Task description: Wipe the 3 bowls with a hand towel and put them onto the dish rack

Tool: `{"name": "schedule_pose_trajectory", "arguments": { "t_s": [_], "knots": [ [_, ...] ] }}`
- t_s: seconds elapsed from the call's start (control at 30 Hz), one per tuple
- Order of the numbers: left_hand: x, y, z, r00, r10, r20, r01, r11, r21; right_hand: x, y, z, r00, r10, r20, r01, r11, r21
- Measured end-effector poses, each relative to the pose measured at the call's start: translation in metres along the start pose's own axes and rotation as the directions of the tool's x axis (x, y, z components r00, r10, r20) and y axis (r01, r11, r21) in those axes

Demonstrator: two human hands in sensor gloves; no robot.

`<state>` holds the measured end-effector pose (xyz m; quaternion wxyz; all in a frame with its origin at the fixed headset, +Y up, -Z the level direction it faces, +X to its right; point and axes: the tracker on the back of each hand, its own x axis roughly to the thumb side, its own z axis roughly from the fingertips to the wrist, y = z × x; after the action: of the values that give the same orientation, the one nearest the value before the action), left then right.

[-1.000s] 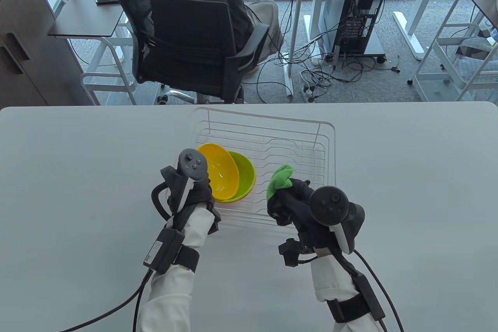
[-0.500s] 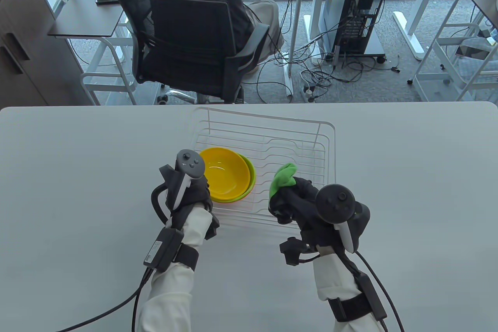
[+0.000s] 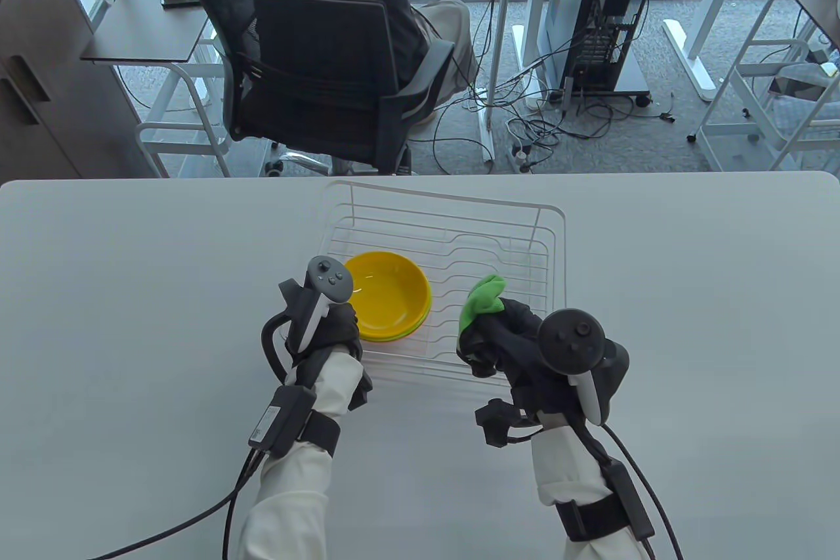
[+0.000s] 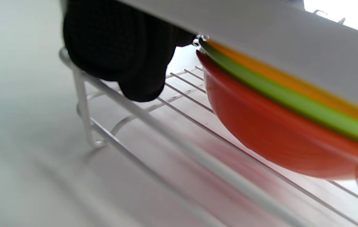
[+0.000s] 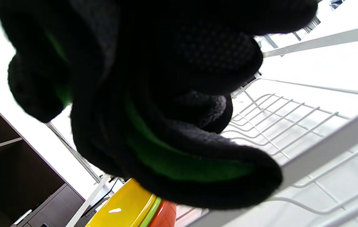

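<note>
Three bowls sit nested in the left half of the white wire dish rack (image 3: 499,238): a yellow bowl (image 3: 387,297) on top, a green one (image 4: 292,104) under it and an orange one (image 4: 277,135) at the bottom. My left hand (image 3: 335,323) is at the stack's near left side. Its gloved fingers (image 4: 119,47) hang loosely curled over the rack's rim wire, a small gap away from the bowl rims. My right hand (image 3: 499,337) hovers over the rack's near right part and grips a bunched green hand towel (image 3: 482,301), which pokes out above the fingers.
The rack stands mid-table on the white table (image 3: 656,291), with its right half bare wire. Beyond the far edge a person sits in a black mesh chair (image 3: 308,61). A computer tower (image 3: 604,15) and floor cables lie further back. Glove cables trail from both wrists.
The yellow bowl, tilted up against the green one a second ago, has come down flat into the stack. My left hand shifted slightly right. My right hand drifted a little right with the towel.
</note>
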<state>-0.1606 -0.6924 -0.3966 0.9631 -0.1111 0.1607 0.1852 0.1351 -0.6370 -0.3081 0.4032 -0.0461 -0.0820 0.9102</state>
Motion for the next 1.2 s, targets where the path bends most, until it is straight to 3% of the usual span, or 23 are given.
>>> {"name": "schedule_pose_trajectory", "arguments": {
  "t_s": [0.17, 0.43, 0.83, 1.2],
  "knots": [
    [0.001, 0.001, 0.004, 1.0, -0.008, 0.022, 0.008, 1.0, 0.023, -0.001, 0.0, 0.0, 1.0, 0.002, -0.006, -0.002, 1.0, 0.002],
    [-0.001, 0.024, 0.028, 0.982, 0.049, 0.185, -0.076, 0.987, 0.14, -0.003, -0.002, -0.001, 1.0, 0.015, -0.015, -0.015, 1.0, -0.009],
    [-0.013, 0.067, 0.081, 0.874, 0.124, 0.471, -0.264, 0.933, 0.246, -0.005, -0.027, -0.005, 0.996, 0.09, 0.016, -0.088, 0.988, -0.124],
    [-0.031, 0.066, 0.087, 0.857, 0.106, 0.505, -0.267, 0.928, 0.259, -0.027, -0.062, -0.013, 0.992, 0.11, -0.057, -0.121, 0.956, -0.269]
  ]
}}
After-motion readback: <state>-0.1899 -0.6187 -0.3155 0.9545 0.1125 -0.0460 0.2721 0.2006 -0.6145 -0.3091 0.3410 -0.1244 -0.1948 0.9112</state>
